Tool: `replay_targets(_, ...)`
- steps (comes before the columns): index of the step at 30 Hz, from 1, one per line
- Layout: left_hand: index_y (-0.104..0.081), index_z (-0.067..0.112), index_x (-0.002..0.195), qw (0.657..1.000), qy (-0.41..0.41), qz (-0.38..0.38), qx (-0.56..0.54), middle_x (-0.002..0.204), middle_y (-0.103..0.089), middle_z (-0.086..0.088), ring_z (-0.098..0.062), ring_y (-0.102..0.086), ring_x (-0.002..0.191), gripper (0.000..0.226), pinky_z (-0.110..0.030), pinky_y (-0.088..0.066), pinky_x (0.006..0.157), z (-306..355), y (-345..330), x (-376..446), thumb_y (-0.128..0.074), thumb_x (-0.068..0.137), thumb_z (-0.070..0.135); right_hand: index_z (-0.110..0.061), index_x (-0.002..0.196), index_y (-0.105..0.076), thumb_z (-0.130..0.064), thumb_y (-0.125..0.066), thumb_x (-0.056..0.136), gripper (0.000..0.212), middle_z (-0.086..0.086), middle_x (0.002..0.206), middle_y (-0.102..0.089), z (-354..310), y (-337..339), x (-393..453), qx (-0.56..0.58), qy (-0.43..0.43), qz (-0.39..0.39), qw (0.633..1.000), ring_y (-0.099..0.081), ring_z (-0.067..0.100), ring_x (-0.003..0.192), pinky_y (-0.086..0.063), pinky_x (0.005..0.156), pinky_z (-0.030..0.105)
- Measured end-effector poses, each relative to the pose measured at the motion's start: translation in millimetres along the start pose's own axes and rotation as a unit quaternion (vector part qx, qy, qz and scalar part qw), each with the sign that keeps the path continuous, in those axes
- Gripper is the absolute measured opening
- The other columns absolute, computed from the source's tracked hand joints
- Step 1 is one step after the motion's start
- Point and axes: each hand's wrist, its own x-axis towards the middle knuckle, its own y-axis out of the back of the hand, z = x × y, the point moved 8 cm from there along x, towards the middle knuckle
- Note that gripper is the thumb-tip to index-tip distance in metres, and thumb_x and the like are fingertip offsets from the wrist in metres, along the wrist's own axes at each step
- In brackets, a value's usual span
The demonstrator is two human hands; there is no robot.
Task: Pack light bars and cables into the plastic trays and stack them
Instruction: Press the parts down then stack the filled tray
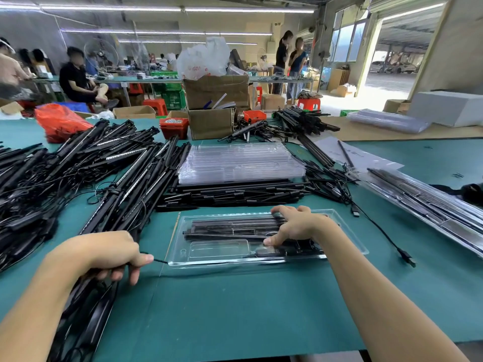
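Head view: clear plastic tray [347, 231] lies on the green tabletop [235, 309], long axis left to right, black light bars [230, 227] inside running the same way; right hand [295, 227] presses them, left hand's [112, 257] grip clamps a thin black cable [156, 260]

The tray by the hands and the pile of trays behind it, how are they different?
The tray near the right hand lies single on the green mat; the pile of trays rests on black light bars. The tray already has dark bars and a cable in its slots; the pile looks empty. The right hand presses on the tray's contents; nobody touches the pile. Both are clear plastic with the same moulded shape.
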Motion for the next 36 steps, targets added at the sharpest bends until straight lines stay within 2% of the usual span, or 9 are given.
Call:
replay_targets(3,-0.071,0.008,0.073,0.994,-0.024,0.046,-0.100,0.049,-0.046,-0.002,-0.014,-0.029,0.035,0.041,-0.018,-0.025,0.037,-1.7,12.7,9.0,-0.061,0.098,0.039,-0.033,0.154,-0.025,-0.054,-0.078,0.078,0.095,0.006,0.157,-0.023,-0.2,0.0,-0.5,0.004,0.004,-0.001,1.000,-0.008,0.029,0.146,-0.021,0.115,0.050)
replay_targets(7,-0.067,0.006,0.083,0.983,-0.050,0.052,-0.168,0.052,-0.049,-0.002,-0.013,-0.033,0.036,0.035,-0.018,-0.026,0.038,-1.1,10.7,16.3,-0.060,0.098,0.036,-0.034,0.153,-0.026,-0.054,-0.079,0.078,0.094,0.006,0.157,-0.023,0.8,1.5,-0.5,0.010,0.006,-0.002,1.000,-0.008,0.029,0.145,-0.021,0.116,0.050)
replay_targets(12,-0.062,0.001,0.090,0.939,-0.107,0.071,-0.319,0.057,-0.050,-0.004,-0.013,-0.038,0.037,0.029,-0.015,-0.023,0.038,-4.1,14.2,17.3,-0.060,0.098,0.029,-0.034,0.153,-0.029,-0.056,-0.079,0.076,0.094,0.005,0.158,-0.026,2.9,3.3,0.1,0.017,0.014,0.005,1.000,-0.008,0.029,0.145,-0.019,0.117,0.049)
replay_targets(16,-0.060,0.004,0.090,0.977,-0.081,0.040,-0.192,0.057,-0.054,-0.002,-0.014,-0.043,0.040,0.025,-0.017,-0.025,0.036,-5.4,4.1,14.0,-0.056,0.102,0.026,-0.036,0.152,-0.031,-0.055,-0.081,0.075,0.094,0.005,0.157,-0.026,3.5,4.6,0.7,0.025,0.015,0.002,1.000,-0.007,0.028,0.146,-0.019,0.118,0.048)
replay_targets(22,-0.059,0.006,0.090,0.987,-0.034,0.142,-0.070,0.054,-0.057,0.000,-0.014,-0.050,0.037,0.032,-0.021,-0.038,0.039,6.0,12.2,15.9,-0.052,0.102,0.035,-0.038,0.154,-0.027,-0.057,-0.081,0.074,0.098,0.002,0.160,-0.023,6.6,5.1,0.8,0.031,0.026,-0.004,0.999,-0.001,0.025,0.148,-0.015,0.121,0.051)
replay_targets(26,-0.052,0.017,0.087,0.964,0.004,0.259,0.064,0.061,-0.069,0.001,-0.012,-0.065,0.045,0.039,-0.028,-0.056,0.065,9.3,22.9,17.3,-0.042,0.101,0.052,-0.040,0.155,-0.025,-0.058,-0.080,0.074,0.099,-0.005,0.162,-0.023,8.4,3.5,1.7,0.036,0.042,-0.003,0.998,0.002,0.022,0.149,-0.013,0.122,0.051)
replay_targets(29,-0.055,0.016,0.090,0.947,-0.011,0.317,0.055,0.052,-0.068,0.002,-0.010,-0.065,0.044,0.042,-0.028,-0.056,0.068,12.7,35.0,16.0,-0.046,0.098,0.057,-0.041,0.156,-0.024,-0.060,-0.080,0.073,0.101,-0.005,0.162,-0.022,11.2,3.5,1.9,0.038,0.043,0.002,0.998,0.003,0.023,0.150,-0.013,0.122,0.053)
replay_targets(33,-0.053,0.024,0.099,0.951,-0.024,0.306,0.021,0.074,-0.068,0.001,-0.015,-0.068,0.060,0.038,-0.030,-0.055,0.069,18.6,35.4,8.6,-0.050,0.094,0.061,-0.042,0.155,-0.025,-0.064,-0.079,0.071,0.102,-0.006,0.162,-0.023,11.4,3.4,2.0,0.023,0.045,0.016,0.999,0.002,0.024,0.150,-0.013,0.122,0.054)
replay_targets(36,-0.041,0.034,0.135,0.966,-0.073,0.249,0.015,0.120,-0.059,-0.002,-0.017,-0.061,0.095,0.068,-0.032,-0.049,0.080,31.9,26.1,-3.0,-0.053,0.083,0.076,-0.043,0.154,-0.025,-0.064,-0.080,0.070,0.102,-0.003,0.160,-0.022,12.7,3.8,0.6,0.034,0.044,0.024,0.998,0.001,0.025,0.150,-0.013,0.122,0.053)
